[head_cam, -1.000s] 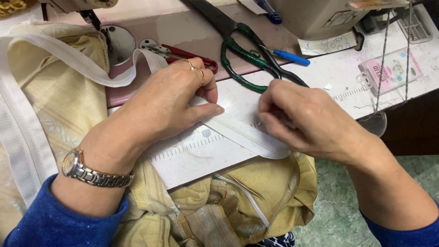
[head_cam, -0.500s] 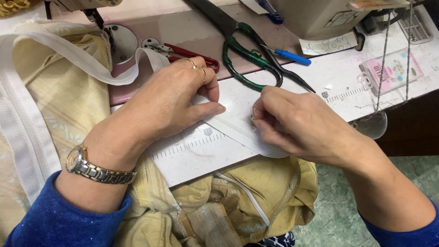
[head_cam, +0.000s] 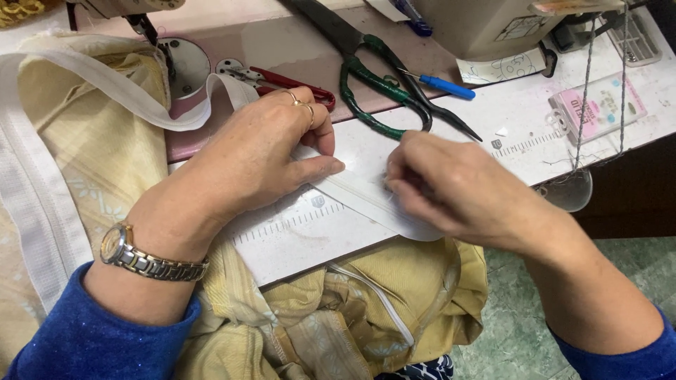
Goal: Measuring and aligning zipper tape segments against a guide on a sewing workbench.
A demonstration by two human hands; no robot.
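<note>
Left hand (head_cam: pixel 260 158) flat, pinning white zipper tape (head_cam: pixel 352 197) running diagonally toward right hand (head_cam: pixel 451 186), which pinches its lower end.

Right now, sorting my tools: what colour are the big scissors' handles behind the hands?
Dark green, on the big scissors; the head view shows them clearly.

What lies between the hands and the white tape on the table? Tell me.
Nothing visible. The left hand presses flat on the white tape, and the right hand pinches it directly. The green scissors lie apart, behind both hands.
</note>
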